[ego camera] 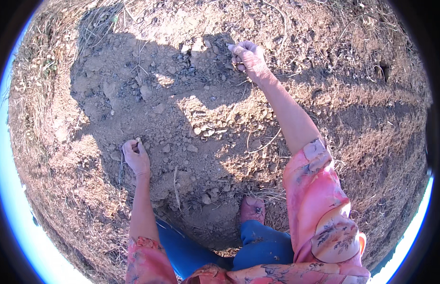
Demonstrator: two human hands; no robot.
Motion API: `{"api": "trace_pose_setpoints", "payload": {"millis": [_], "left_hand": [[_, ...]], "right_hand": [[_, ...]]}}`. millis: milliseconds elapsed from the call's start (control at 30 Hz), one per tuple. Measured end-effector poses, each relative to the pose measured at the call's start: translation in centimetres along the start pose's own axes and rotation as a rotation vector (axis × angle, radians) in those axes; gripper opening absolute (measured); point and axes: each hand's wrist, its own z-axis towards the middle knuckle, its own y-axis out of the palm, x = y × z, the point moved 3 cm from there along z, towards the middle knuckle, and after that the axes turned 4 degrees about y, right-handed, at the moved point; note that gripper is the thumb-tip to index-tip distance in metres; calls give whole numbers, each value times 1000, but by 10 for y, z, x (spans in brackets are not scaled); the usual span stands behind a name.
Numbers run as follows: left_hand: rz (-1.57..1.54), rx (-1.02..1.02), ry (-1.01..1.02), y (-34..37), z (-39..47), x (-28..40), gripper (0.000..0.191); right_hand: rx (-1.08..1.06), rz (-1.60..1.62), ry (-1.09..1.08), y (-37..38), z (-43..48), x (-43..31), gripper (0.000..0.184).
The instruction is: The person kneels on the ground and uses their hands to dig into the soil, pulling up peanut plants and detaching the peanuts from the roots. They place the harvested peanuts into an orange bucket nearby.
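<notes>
My left hand [136,158] is low over the shaded soil at the left. Its thumb and forefinger pinch a small pale lump [138,139], too small to name. Farther out, at the upper middle, my right hand [251,60] has its fingers curled in just above the dry ground. A small whitish piece [229,45] shows at its fingertips; whatever else lies inside the curled fingers is hidden. Beneath and between both hands lies loose brown soil [127,96] with clods and small stones.
Pale clods [202,45] lie left of my right hand. Dry straw [32,88] covers the left edge. A curved dry stem [266,145] lies below my right forearm. Near the bottom are my reddish shoe [252,209] and blue trousers [264,245]. Soil ridges run along the right.
</notes>
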Motion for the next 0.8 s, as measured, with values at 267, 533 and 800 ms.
{"api": "trace_pose_setpoints", "payload": {"millis": [267, 533, 800], "left_hand": [[-124, 78, -200, 5, -4, 0, 34], [-96, 140, -179, 7, -5, 2, 18], [-486, 469, -518, -14, -62, 40, 22]], "right_hand": [[-234, -1672, -682, 136, 37, 8, 38], [-110, -1655, -809, 130, 26, 32, 40], [2, -1442, -926, 107, 32, 23, 36]]}}
